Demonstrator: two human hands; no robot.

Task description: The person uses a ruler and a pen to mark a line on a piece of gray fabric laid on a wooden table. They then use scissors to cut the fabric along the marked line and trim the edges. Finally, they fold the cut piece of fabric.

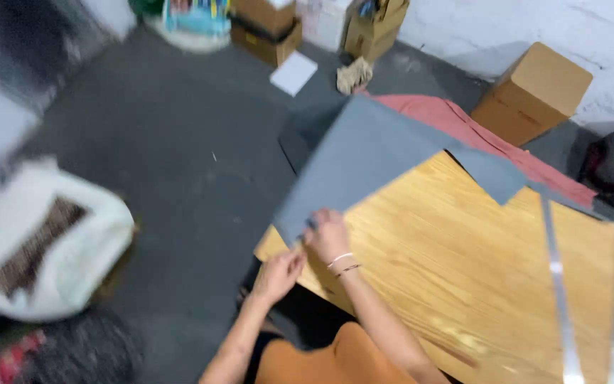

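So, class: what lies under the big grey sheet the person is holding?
Under the grey sheet lie a wooden tabletop and, farther back, pink cloth. The table's far corner is covered. Right hand grips the near corner; left hand is beside it.

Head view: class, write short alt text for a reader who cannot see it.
Two hands, left and right, grip the near corner of a grey sheet at the edge of a wooden table. Cardboard boxes stand on the dark floor beyond.
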